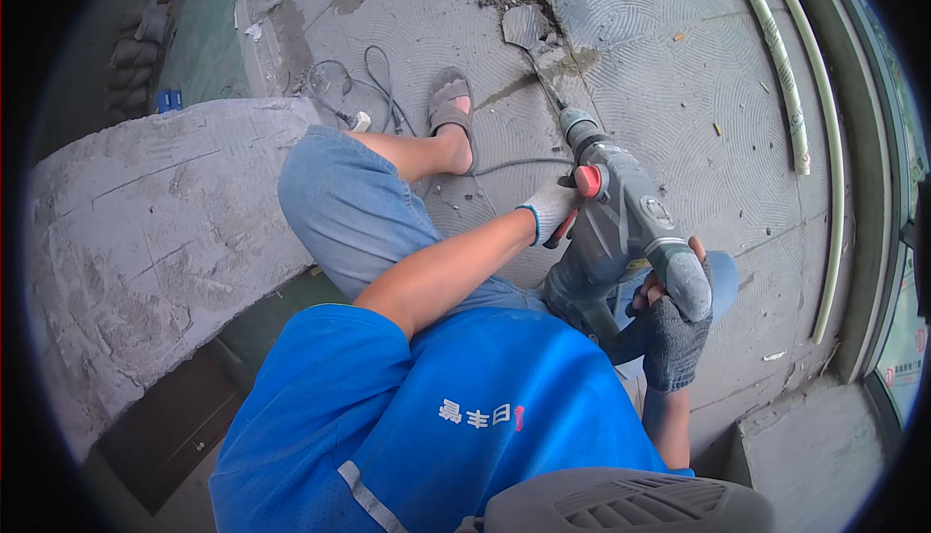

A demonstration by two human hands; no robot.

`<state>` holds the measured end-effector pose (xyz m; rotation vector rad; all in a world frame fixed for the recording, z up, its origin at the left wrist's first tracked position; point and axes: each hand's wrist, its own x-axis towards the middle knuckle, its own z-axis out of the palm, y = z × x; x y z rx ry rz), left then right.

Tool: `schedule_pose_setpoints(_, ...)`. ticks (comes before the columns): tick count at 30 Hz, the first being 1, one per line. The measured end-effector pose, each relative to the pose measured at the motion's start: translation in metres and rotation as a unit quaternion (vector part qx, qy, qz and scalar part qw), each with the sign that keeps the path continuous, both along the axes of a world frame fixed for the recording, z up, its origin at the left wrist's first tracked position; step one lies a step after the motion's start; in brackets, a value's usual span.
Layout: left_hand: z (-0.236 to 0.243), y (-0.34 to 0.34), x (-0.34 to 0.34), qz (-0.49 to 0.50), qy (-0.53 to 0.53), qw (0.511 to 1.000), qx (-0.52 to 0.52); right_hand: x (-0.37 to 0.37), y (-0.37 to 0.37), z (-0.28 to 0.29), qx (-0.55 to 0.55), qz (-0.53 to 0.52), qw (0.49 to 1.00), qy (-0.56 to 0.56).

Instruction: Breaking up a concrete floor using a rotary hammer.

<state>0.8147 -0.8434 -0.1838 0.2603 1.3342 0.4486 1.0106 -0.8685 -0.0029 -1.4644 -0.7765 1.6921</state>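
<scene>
I hold a grey rotary hammer (626, 218) with a red knob, angled across my legs. My left hand (551, 211), in a white glove with a blue cuff, is closed on its side handle. My right hand (669, 334), in a dark grey fingerless-looking glove, is closed round the rear handle at the lower right. The steel bit (550, 87) points away from me toward broken tile pieces (526, 27) along a cut groove in the tiled floor. A grey power cable (519, 162) runs behind the tool.
A rough concrete ledge (145, 203) spans the left, with a dark opening below it. A plug (359, 122) and looped cord lie near my sandalled foot (451, 106). Two pale pipes (829, 145) run along the right beside a window frame (873, 242). Stacked sacks (136, 53) are at the far left.
</scene>
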Motion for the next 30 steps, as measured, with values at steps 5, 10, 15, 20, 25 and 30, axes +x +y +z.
schedule_pose_setpoints(5, -0.016, 0.016, -0.021, -0.016, 0.013, 1.000, -0.019, -0.028, 0.006, -0.014, -0.004, 0.008, 1.000, -0.025)
schedule_pose_setpoints(10, -0.015, 0.013, -0.028, 0.108, -0.074, 0.991, -0.004, -0.048, 0.005, -0.022, 0.128, 0.108, 0.971, -0.172)
schedule_pose_setpoints(15, -0.057, 0.006, -0.037, 0.197, -0.115, 0.974, 0.008, -0.056, 0.011, -0.036, 0.180, 0.099, 0.954, -0.218)
schedule_pose_setpoints(20, -0.057, 0.012, -0.035, 0.216, -0.114, 0.970, 0.007, -0.054, 0.007, -0.044, 0.137, 0.083, 0.972, -0.170)
schedule_pose_setpoints(25, -0.076, 0.008, -0.042, 0.213, -0.103, 0.972, 0.002, -0.056, 0.007, -0.046, 0.115, 0.072, 0.977, -0.165)
schedule_pose_setpoints(30, -0.093, 0.009, -0.046, 0.218, -0.100, 0.971, 0.001, -0.058, 0.009, -0.046, 0.039, 0.041, 0.993, -0.102)
